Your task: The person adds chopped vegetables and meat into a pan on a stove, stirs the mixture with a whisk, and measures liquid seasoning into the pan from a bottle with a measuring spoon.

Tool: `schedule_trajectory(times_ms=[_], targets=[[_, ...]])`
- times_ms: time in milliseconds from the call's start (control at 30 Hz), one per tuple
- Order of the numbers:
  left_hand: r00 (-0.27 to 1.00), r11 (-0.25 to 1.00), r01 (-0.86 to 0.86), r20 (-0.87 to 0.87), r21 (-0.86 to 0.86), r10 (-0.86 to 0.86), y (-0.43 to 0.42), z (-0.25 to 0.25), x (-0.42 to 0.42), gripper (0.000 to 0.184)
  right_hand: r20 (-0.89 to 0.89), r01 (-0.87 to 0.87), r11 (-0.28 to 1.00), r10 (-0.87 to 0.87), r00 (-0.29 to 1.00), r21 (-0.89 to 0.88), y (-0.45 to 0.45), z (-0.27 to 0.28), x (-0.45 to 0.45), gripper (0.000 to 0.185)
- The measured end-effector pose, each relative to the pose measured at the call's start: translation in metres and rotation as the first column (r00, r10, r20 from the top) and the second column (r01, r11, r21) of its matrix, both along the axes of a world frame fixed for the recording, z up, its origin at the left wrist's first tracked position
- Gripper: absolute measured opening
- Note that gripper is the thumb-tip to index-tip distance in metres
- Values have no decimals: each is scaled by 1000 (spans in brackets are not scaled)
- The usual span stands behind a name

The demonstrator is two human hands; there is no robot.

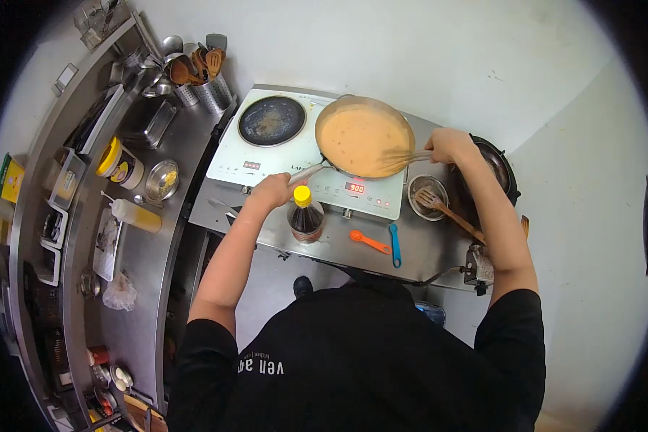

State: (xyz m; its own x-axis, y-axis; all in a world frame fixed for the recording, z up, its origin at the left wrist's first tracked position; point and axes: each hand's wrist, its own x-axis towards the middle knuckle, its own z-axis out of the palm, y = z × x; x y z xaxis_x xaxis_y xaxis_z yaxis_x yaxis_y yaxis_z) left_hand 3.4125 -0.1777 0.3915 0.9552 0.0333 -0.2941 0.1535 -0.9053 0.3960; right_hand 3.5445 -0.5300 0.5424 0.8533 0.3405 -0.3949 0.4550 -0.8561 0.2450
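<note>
A pan [406,124] of creamy orange sauce [356,137] sits on the right plate of a white two-plate induction cooker [227,155]. My left hand [271,191] is closed around the pan's handle [307,173]. In my right hand [453,146] I grip a whisk [402,158], its wires dipped in the sauce at the pan's right side. Just below my left hand stands a dark sauce bottle [306,219] with a yellow cap. The cooker's red display reads 900.
An orange measuring spoon [369,241] and a blue one [395,246] lie near the counter's front edge. A wooden fork [450,214] rests in a metal bowl [415,189]. Right is a black burner [510,173]; left, a steel counter [140,288] holds a squeeze bottle [138,214] and a yellow-lidded tub [120,164].
</note>
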Motion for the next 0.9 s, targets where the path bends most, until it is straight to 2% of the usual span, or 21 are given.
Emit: schedule_trajectory(times_ms=[33,100,200,300,400,467,500,567,600,667,733,800,833,900], targets=[[1000,1000,-4,1,-1,4,-1,2,0,76,1,-4,1000,4,1000,-1,-2,-6,4,33],[999,1000,-12,-44,17,13,-1,3,0,76,251,66,997,-75,965,45,1,-22,11,17],[999,1000,-15,-37,23,15,-1,2,-1,76,314,83,988,-120,942,128,12,-34,13,15],[1000,1000,-1,-18,22,2,0,-1,-1,77,358,70,978,-139,924,199,23,-78,25,18],[1000,1000,5,-30,28,-4,0,-1,1,77,260,18,954,-99,961,298,36,-110,10,22],[1000,1000,7,-22,20,-7,1,-3,1,77,207,-101,858,-7,978,504,42,-101,-21,26],[1000,1000,11,-17,12,-11,3,-4,2,78,207,-101,856,-8,978,507,37,-88,-24,26],[1000,1000,5,-16,6,-5,4,-2,3,77,-3,64,926,-68,998,371,21,-62,-27,30],[1000,1000,1,-20,-4,-1,2,-3,2,77,-9,71,927,-72,997,369,22,-60,-25,30],[1000,1000,6,-24,-3,-6,2,-6,2,76,124,198,935,-243,962,295,31,-56,-13,22],[1000,1000,0,-15,4,1,1,-5,2,76,123,163,944,-204,971,286,40,-86,-7,29],[1000,1000,12,-7,9,-12,3,-2,2,77,220,-30,880,-85,972,473,46,-104,-14,22],[1000,1000,11,4,-10,-11,3,-4,2,77,224,-35,879,-82,971,475,43,-90,-19,22],[1000,1000,10,6,-7,-10,5,-4,4,77,-6,134,908,-143,990,396,25,-57,-26,29]])
